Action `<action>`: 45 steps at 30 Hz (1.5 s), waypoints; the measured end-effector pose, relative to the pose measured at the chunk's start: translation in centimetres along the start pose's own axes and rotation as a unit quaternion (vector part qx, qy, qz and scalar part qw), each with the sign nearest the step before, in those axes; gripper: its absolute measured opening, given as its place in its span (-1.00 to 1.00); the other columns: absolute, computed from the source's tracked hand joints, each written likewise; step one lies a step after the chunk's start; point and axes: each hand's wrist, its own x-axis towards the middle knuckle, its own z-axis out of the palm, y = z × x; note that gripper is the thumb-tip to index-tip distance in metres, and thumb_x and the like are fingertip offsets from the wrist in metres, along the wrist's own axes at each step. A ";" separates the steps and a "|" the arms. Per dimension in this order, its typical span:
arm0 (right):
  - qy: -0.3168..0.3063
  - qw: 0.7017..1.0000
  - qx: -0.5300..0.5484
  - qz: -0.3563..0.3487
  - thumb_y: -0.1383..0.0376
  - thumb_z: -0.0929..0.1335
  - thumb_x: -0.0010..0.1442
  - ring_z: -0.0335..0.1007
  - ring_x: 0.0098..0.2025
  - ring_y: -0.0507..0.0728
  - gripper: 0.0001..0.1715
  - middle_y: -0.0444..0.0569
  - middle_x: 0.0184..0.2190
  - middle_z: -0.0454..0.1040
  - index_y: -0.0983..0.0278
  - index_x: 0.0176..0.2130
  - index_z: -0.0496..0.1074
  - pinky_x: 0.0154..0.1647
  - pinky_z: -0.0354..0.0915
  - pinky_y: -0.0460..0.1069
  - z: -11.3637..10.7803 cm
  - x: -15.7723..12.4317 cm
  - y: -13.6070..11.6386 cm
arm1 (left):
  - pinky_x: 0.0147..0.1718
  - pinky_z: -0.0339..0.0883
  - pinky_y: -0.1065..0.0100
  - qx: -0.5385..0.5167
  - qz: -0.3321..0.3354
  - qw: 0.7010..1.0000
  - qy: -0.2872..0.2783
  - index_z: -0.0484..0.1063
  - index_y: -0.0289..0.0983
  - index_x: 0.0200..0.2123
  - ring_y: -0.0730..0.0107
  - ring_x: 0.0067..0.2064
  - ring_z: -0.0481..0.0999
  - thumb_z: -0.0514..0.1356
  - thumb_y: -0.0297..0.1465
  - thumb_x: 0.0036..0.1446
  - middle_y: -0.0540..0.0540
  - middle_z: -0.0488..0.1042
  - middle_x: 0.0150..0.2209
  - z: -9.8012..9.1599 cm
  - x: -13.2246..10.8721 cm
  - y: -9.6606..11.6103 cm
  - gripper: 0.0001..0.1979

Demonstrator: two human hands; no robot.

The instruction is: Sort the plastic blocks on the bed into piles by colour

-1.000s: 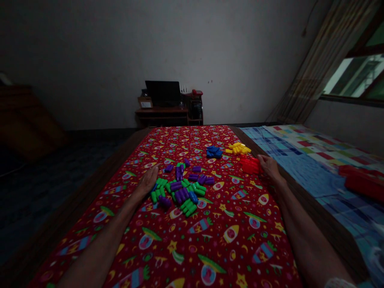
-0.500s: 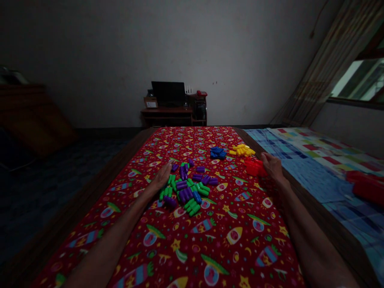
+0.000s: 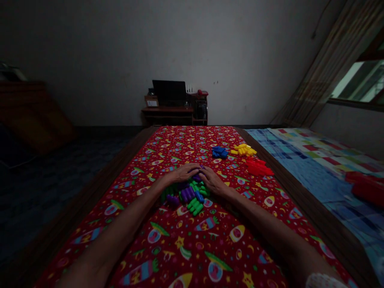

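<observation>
A mixed pile of small ribbed plastic blocks lies mid-table, with green blocks (image 3: 195,207), purple blocks (image 3: 187,194) and a blue block (image 3: 199,196). My left hand (image 3: 183,173) stretches over the pile's far left side, fingers extended and pointing right. From the right, my right hand (image 3: 211,179) rests against the pile's far right edge, its fingers outstretched toward the left fingertips. The two hands nearly meet around some purple blocks, which they partly hide. Neither hand visibly grips a block.
Separate heaps of blue blocks (image 3: 219,152), yellow blocks (image 3: 244,150) and red blocks (image 3: 258,167) lie at the right. A red patterned cloth (image 3: 192,136) covers the table. Beside it is a surface with a checked blue cover (image 3: 303,172). A monitor (image 3: 169,93) stands against the far wall.
My right hand has left the red blocks and come left to the mixed pile. My left hand has shifted right over the pile's far side, and the purple blocks there are drawn closer together.
</observation>
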 end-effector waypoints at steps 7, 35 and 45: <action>-0.092 0.987 0.127 0.024 0.28 0.36 0.13 0.47 -0.13 0.14 -0.50 -0.01 -0.13 0.55 0.25 0.09 0.40 -0.12 0.36 0.01 -1.0 0.1 -1.5 | 0.11 0.28 0.20 0.031 -0.041 0.998 0.026 0.43 -0.19 0.05 0.16 0.06 0.48 0.07 -0.17 0.16 -0.15 0.51 0.05 -1.4 -6.6 1.8 -0.56; -0.052 0.994 0.098 -0.017 0.17 0.33 0.20 0.51 -0.21 0.16 -0.51 -0.01 -0.14 0.58 0.20 0.12 0.41 -0.21 0.35 -0.02 -1.6 0.3 -6.2 | -0.24 0.47 0.27 -0.155 -0.153 0.940 0.262 0.54 -0.23 -0.14 0.19 -0.22 0.59 0.25 -0.06 -0.03 -0.09 0.62 -0.24 0.3 -6.1 5.6 -0.54; -0.047 0.988 0.137 0.058 0.24 0.33 0.14 0.49 -0.33 0.12 -0.65 -0.03 -0.33 0.60 0.34 -0.13 0.57 -0.36 0.31 -0.08 -3.5 0.9 -3.6 | -0.09 0.44 0.18 -0.174 -0.157 0.934 0.270 0.55 -0.27 -0.27 0.13 -0.16 0.59 0.27 -0.14 -0.04 -0.14 0.62 -0.24 0.4 -5.8 6.0 -0.65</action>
